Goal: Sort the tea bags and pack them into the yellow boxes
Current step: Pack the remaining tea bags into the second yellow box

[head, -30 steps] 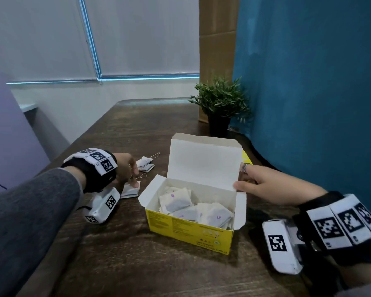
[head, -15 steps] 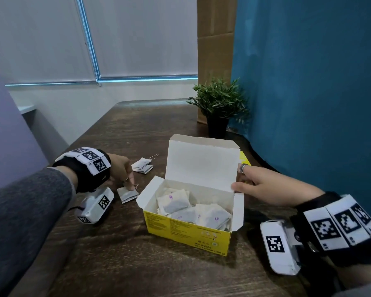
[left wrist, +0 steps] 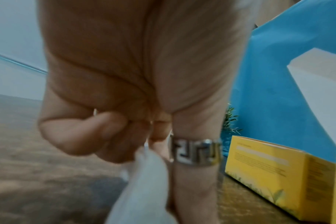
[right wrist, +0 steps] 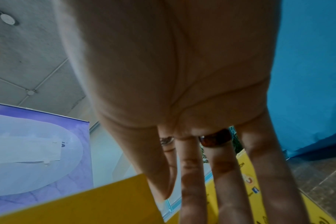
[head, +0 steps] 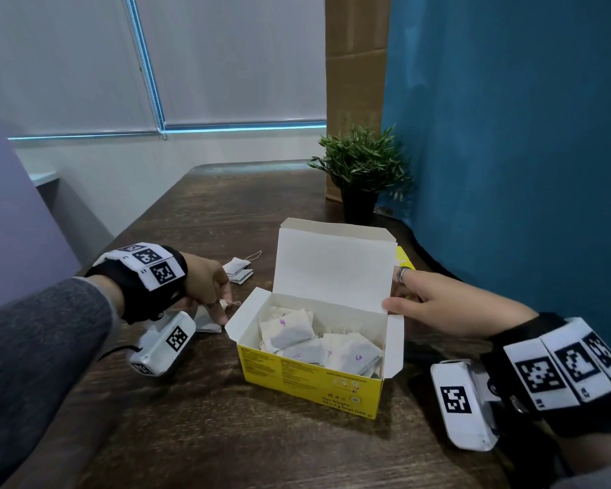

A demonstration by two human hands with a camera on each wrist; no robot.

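pinching a tea bag (head: pixel 205 321) at the surface (head: pixel 198 435), the left hand (head: pixel 205 285) curls its fingers (left wrist: pixel 81 136) down onto the bag's upper edge, wrist raised and palm turned downward; the bag lies just left of the open yellow box (head: pixel 307 386). two more tea bags (head: pixel 239 270) lie stacked beyond this hand, apart from it. the box front carries small print, of which "net weight" and "(100 g)" can be read; the rest is too small. inside the box lie several tea bags (head: pixel 318 344) with purple marks. the upright lid (head: pixel 334 268) is steadied by the right hand (head: pixel 448 305), fingers (right wrist: pixel 226 174) nearly straight behind the lid's right edge and thumb in front of it, forearm low over the surface. a potted plant (head: pixel 362 171) stands behind the box.
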